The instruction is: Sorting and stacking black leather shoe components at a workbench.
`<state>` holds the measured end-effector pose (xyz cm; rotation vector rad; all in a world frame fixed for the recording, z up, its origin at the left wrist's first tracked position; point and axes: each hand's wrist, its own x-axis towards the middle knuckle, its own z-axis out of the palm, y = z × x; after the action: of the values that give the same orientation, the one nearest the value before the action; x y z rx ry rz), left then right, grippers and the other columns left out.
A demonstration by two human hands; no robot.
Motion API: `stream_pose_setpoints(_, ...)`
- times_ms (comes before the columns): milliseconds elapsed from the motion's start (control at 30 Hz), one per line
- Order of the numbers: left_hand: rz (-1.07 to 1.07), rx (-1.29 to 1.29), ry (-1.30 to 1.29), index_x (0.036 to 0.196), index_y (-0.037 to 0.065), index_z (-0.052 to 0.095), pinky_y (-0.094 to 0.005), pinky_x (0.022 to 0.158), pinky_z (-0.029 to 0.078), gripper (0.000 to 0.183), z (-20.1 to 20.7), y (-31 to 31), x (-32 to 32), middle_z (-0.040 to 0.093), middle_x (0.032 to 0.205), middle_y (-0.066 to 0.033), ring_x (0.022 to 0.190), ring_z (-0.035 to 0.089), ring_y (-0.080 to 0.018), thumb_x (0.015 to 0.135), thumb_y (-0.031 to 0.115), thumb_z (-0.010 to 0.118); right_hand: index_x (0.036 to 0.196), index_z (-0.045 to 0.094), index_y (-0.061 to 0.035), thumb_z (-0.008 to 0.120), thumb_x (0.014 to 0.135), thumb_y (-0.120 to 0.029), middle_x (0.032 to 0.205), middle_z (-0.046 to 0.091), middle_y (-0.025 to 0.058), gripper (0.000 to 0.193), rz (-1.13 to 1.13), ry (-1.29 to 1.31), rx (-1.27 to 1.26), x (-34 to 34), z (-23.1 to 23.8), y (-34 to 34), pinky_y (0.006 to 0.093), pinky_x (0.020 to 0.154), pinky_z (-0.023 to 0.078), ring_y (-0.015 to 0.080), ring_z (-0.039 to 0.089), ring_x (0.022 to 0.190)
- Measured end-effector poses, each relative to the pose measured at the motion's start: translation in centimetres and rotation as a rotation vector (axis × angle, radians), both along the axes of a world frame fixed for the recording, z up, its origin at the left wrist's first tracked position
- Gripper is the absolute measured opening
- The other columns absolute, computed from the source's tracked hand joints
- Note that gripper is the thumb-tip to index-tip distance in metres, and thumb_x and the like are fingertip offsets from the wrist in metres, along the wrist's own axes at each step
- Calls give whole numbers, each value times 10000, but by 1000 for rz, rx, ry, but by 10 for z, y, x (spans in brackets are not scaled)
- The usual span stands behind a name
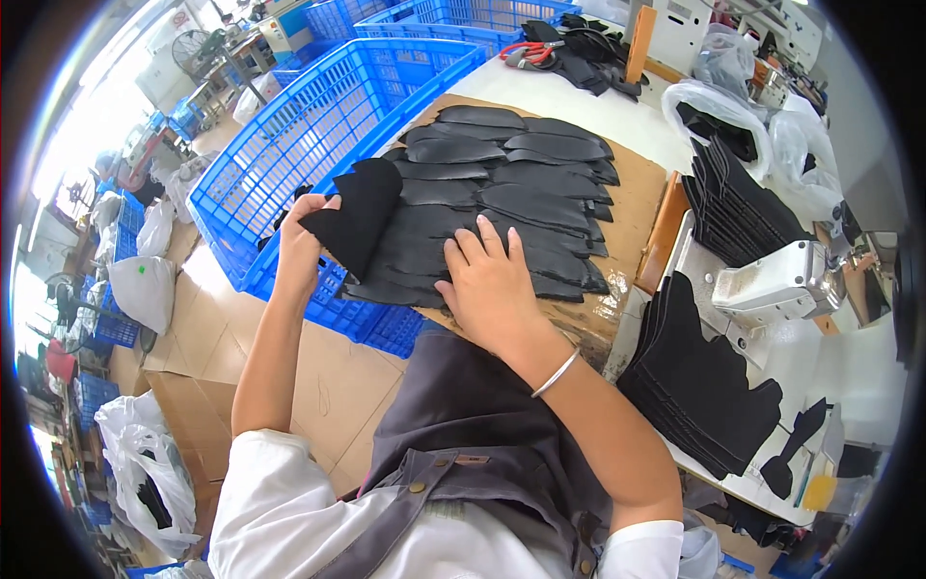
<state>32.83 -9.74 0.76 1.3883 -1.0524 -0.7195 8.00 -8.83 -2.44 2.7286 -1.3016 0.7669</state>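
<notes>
Overlapping black leather-like pieces (439, 193) lie in rows on a brown cardboard sheet (632, 193) in front of me. My left hand (307, 232) pinches the edge of a black fabric piece (359, 217) with a scalloped edge, lifted and curled over the left side of the rows. My right hand (494, 285) rests palm down on the near pieces, fingers spread, holding nothing. The underside of the curled piece is hidden.
Blue plastic crates (280, 145) stand left of and behind the cardboard. Right of it are a white sewing machine (776, 282) and stacks of black cut pieces (699, 376). Red-handled pliers or cutters (532, 55) lie at the far edge. A cardboard box (193, 425) sits lower left.
</notes>
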Motion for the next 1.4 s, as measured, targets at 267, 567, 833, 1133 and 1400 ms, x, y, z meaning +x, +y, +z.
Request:
stream_pose_setpoints(267, -200, -46, -148, 869, 72, 559, -178, 569, 376, 146, -5, -4, -38, 524, 714, 63, 654, 484, -3, 874, 111, 699, 1234, 580, -53, 594, 904, -299, 1382, 486, 151, 412, 95, -90, -82, -3, 8, 3, 537, 1079, 296, 338, 414, 1313)
stream_pose_setpoints(567, 179, -380, 533, 1118, 34, 597, -364, 808, 557, 201, 18, -17, 79, 661, 1030, -93, 932, 657, -226, 939, 124, 581, 1287, 577, -109, 556, 912, -406, 1410, 466, 150, 479, 126, 8, 97, 6, -2, 11, 602, 1089, 229, 344, 364, 1351)
stream_pose_setpoints(833, 344, -529, -222, 941, 64, 571, -213, 673, 435, 133, 46, -10, 3, 596, 862, -7, 753, 552, -87, 918, 164, 655, 1345, 458, -15, 615, 861, -190, 1376, 467, 225, 538, 176, -225, 126, 0, 8, 17, 523, 1085, 299, 389, 371, 1333)
stream_pose_setpoints(1133, -439, -576, -843, 844, 74, 539, -375, 647, 499, 139, -6, -4, -185, 573, 842, -73, 784, 593, -291, 804, 106, 668, 1165, 596, 12, 666, 778, -72, 1263, 552, 185, 402, 253, -210, 237, -86, 42, 126, 453, 993, 423, 352, 508, 1211)
stream_pose_setpoints(1400, -810, -235, -548, 893, 1, 603, -285, 568, 493, 126, 1, 20, -212, 607, 814, -86, 653, 613, -177, 828, 71, 686, 1169, 577, 40, 578, 861, -93, 1269, 538, 213, 336, -333, -26, -123, -106, 34, 115, 440, 944, 466, 352, 534, 1182)
